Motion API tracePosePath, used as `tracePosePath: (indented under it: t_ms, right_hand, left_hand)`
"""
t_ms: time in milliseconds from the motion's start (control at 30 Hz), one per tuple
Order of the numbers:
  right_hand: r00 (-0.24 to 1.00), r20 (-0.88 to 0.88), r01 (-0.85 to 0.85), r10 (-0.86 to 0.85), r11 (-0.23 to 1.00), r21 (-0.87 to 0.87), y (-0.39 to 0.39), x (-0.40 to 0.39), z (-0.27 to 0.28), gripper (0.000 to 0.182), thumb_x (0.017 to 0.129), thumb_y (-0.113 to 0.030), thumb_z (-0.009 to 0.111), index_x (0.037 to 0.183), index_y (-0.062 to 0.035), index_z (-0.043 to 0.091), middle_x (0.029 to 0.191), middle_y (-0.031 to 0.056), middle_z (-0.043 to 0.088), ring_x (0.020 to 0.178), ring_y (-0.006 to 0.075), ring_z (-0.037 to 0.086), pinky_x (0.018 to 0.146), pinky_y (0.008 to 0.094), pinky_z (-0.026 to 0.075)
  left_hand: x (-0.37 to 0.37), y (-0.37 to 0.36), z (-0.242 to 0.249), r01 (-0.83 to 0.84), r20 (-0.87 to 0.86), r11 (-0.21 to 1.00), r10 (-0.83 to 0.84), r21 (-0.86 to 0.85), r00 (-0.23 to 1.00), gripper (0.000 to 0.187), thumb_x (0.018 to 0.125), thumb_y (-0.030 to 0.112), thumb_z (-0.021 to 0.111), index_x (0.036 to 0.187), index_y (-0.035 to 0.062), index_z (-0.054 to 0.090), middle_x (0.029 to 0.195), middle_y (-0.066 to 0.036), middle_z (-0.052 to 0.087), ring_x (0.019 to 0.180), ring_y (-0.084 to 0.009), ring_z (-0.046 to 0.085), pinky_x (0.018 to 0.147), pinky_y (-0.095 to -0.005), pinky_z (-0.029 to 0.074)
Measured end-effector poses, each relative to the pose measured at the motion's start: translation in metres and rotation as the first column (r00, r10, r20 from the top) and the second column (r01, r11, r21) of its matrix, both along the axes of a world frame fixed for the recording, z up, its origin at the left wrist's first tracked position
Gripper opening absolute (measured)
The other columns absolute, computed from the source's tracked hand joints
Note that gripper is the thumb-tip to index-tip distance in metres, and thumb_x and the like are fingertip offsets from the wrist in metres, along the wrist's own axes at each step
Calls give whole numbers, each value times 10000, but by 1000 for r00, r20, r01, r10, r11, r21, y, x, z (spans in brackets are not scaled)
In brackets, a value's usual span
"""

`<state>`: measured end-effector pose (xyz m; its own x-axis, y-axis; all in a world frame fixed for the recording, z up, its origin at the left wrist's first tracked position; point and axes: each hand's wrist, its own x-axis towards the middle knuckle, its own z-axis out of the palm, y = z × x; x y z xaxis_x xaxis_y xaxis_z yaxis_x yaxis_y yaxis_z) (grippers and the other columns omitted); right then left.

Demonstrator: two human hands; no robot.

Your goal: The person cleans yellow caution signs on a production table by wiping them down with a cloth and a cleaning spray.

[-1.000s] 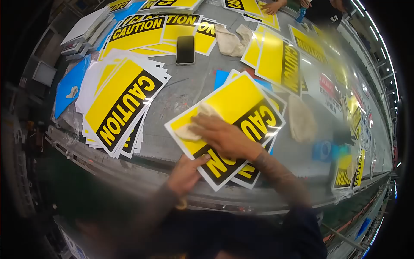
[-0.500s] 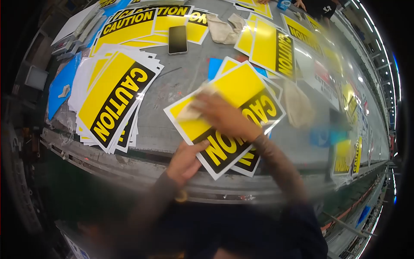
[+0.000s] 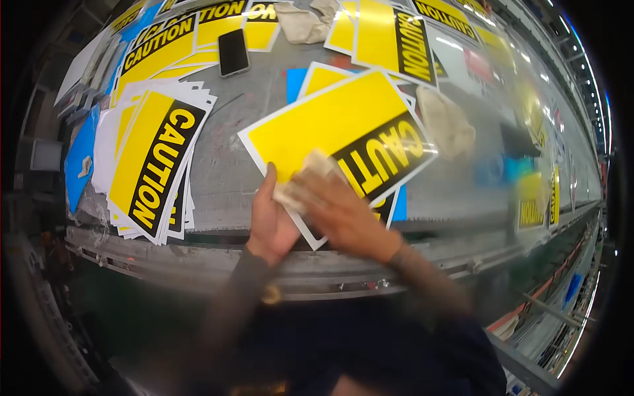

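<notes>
A yellow and black caution sign point(image 3: 317, 119) with a white border lies tilted in front of me. My left hand point(image 3: 272, 221) grips its near left edge, thumb on top and fingers beneath. Pressed on the sign's face is a whitish cloth point(image 3: 318, 165), under my right hand point(image 3: 343, 214), whose fingers are closed over it and slightly blurred. The hand and cloth cover part of the black lettering band. Beneath this sign, parts of another caution sign point(image 3: 321, 79) and a blue sheet point(image 3: 296, 82) show.
To the left lies a stack of caution signs point(image 3: 148, 155). A phone point(image 3: 233, 53) rests behind, near more caution signs point(image 3: 162, 45). Crumpled cloths lie at the back point(image 3: 300, 25) and right point(image 3: 448, 122). A metal rail point(image 3: 198, 254) runs along the table's near edge.
My right hand and the cloth have moved down the sign toward my left hand. The held sign has turned slightly, and the whole view has shifted.
</notes>
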<state>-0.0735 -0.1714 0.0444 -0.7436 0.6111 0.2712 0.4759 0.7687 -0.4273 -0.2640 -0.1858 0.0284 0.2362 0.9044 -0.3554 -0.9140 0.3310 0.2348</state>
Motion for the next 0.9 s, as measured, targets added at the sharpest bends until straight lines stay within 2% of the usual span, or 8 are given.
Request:
tracePosePath:
  t_ms: [167, 267, 300, 333, 433, 533, 667, 900]
  right_hand:
    - [900, 74, 384, -430, 861, 333, 90, 84, -13, 461, 1022, -168, 600, 1478, -101, 617, 1571, 147, 550, 1506, 406, 474, 1224, 628, 360]
    - [895, 76, 383, -440, 844, 375, 78, 73, -18, 524, 1022, -169, 618, 1541, -119, 569, 1621, 201, 501, 1561, 463, 386, 1279, 639, 283]
    - [941, 177, 211, -287, 911, 355, 64, 62, -25, 595, 983, -158, 640, 1567, -103, 540, 1592, 207, 515, 1556, 488, 380, 1282, 658, 268]
    - [973, -2, 219, -231, 921, 321, 39, 32, -29, 519, 935, -140, 637, 1441, -24, 618, 1470, 187, 583, 1448, 457, 487, 1226, 674, 333]
    - [979, -131, 140, -155, 984, -113, -35, -4, 0, 513, 999, -210, 660, 1475, -28, 601, 1611, 183, 502, 1577, 419, 378, 1271, 628, 306]
    - [987, -60, 149, -150, 989, -24, -28, 21, -8, 556, 1000, -243, 669, 1538, -132, 581, 1637, 155, 488, 1590, 371, 370, 1287, 600, 296]
    - [917, 141, 299, -374, 876, 379, 55, 96, -11, 622, 981, -162, 625, 1591, -145, 507, 1547, 100, 546, 1503, 377, 445, 1270, 622, 299]
    - [881, 106, 429, -461, 873, 231, 98, 101, -9, 520, 1059, -190, 593, 1573, -137, 528, 1637, 175, 477, 1500, 470, 435, 1195, 659, 366]
  left_hand:
    - [10, -1, 0, -13, -270, 999, 3, -36, 963, 439, 1164, 248, 537, 1527, 6, 494, 1496, -191, 627, 1368, -348, 633, 1180, -488, 508]
    - [15, 4, -8, -64, -268, 996, 44, -66, 962, 441, 1165, 250, 536, 1521, -7, 494, 1489, -197, 629, 1360, -348, 639, 1173, -484, 515]
    - [14, 6, -12, -65, -271, 997, 50, -49, 961, 440, 1165, 255, 536, 1516, -8, 499, 1479, -196, 634, 1352, -340, 644, 1171, -483, 517]
    - [14, 5, -13, -83, -292, 996, 68, -37, 954, 439, 1165, 257, 537, 1514, -8, 502, 1477, -195, 635, 1345, -332, 648, 1170, -479, 517]
    - [7, 2, -24, -72, -395, 994, 37, -76, 918, 420, 1168, 254, 528, 1528, 39, 507, 1465, -152, 635, 1335, -295, 641, 1152, -457, 523]
    - [17, 1, -6, -109, -441, 994, 97, -2, 892, 415, 1173, 228, 518, 1545, 47, 483, 1481, -145, 617, 1342, -297, 635, 1143, -465, 528]
    - [16, -1, 7, -47, -445, 999, 32, -22, 895, 455, 1174, 229, 517, 1562, 2, 444, 1542, -176, 574, 1395, -332, 603, 1172, -476, 505]
    - [-5, -20, 44, -95, -454, 995, 93, 17, 886, 489, 1192, 272, 461, 1586, -16, 422, 1569, -200, 564, 1428, -348, 581, 1202, -493, 479]
